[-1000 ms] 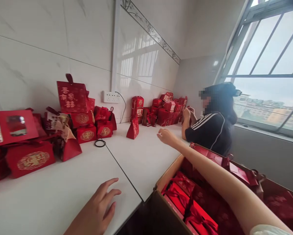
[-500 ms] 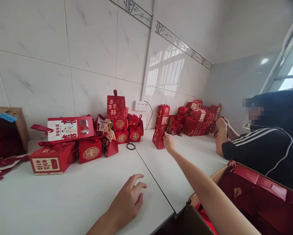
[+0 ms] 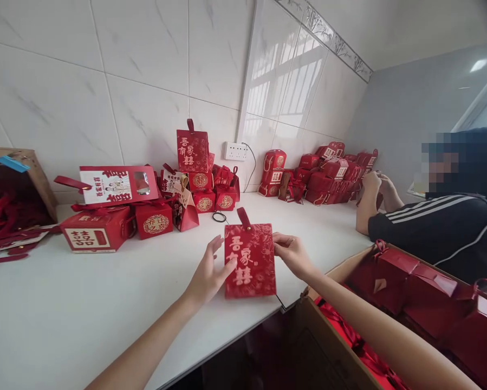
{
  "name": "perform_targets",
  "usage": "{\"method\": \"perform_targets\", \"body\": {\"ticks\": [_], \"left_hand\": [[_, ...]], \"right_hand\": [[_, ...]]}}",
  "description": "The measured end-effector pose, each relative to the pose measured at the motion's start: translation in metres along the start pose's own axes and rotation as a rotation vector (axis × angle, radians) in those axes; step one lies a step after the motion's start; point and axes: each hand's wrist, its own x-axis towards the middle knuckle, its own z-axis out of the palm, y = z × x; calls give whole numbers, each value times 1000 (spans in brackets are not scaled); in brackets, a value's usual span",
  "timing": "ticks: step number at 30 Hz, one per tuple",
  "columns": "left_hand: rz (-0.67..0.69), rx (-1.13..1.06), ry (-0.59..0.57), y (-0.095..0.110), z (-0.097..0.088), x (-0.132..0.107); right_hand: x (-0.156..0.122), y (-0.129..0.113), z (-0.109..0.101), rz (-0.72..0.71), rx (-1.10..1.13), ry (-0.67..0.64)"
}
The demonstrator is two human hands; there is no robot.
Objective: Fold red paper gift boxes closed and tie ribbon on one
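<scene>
A flat red gift bag with gold characters and a small red tab on top is held upright over the white counter. My left hand grips its left edge, thumb across the front. On the opposite side, my right hand pinches the right edge. Both hands are closed on the bag.
Red gift boxes are piled against the tiled wall, with a second pile further right. A black ring lies on the counter. A cardboard carton of red bags stands at the lower right. Another person in a black striped top works beside it.
My right hand has brought the red bag from the far counter back toward me. My left hand has lifted off the counter and taken its left edge. The camera has turned left.
</scene>
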Motion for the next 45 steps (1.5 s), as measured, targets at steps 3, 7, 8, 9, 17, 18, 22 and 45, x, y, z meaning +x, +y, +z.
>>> {"method": "perform_targets", "body": {"ticks": [3, 7, 8, 9, 17, 18, 22, 45], "left_hand": [[33, -21, -55, 10, 2, -5], [318, 241, 202, 13, 4, -8], [429, 337, 267, 12, 4, -8], [544, 425, 308, 11, 5, -9], [983, 687, -10, 17, 6, -20], [1012, 683, 17, 20, 6, -20], [969, 636, 386, 29, -2, -12], [660, 284, 206, 35, -4, -5]], "right_hand": [[-12, -2, 10, 34, 24, -19], [-25, -9, 30, -193, -160, 196], [-29, -12, 36, -244, -200, 166], [-32, -15, 42, -271, -225, 89], [-19, -30, 54, -172, -277, 1], [-15, -31, 52, -170, -269, -12], [-3, -38, 46, -198, -187, -158], [-9, -50, 65, -329, -329, -29]]}}
